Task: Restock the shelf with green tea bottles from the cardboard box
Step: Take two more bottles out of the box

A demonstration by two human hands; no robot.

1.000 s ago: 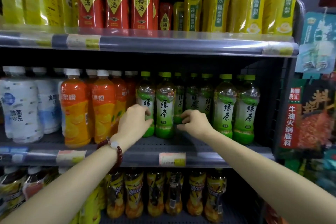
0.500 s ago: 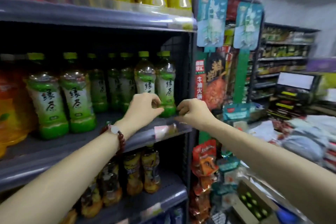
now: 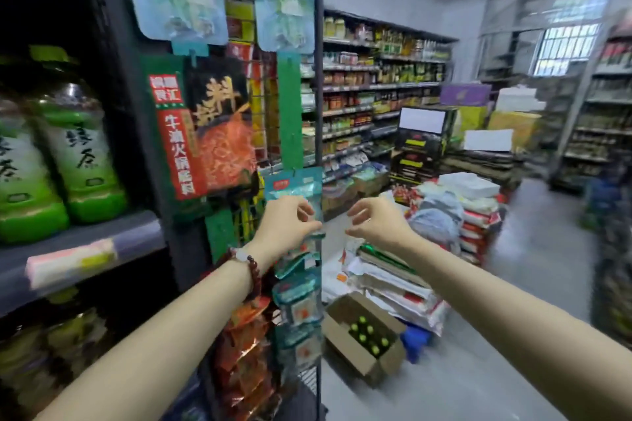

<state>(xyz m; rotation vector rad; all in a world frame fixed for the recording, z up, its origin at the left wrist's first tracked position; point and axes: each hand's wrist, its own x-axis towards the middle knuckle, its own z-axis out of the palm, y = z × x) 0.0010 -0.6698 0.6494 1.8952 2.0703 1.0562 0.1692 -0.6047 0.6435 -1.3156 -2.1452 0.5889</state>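
My left hand (image 3: 285,225) and right hand (image 3: 376,224) hang loosely curled, holding nothing. Green-capped bottles (image 3: 367,335) fill the open cardboard box (image 3: 359,364), lower centre of the frame.

We see the green tea bottles (image 3: 85,154) on the shelf (image 3: 92,249) smeared by motion blur, the leftmost cut by the frame edge. In the cardboard box (image 3: 364,340) only green caps show; the bottles' bodies are hidden by its walls. Labels on the far shelves (image 3: 379,85) are too small to read.
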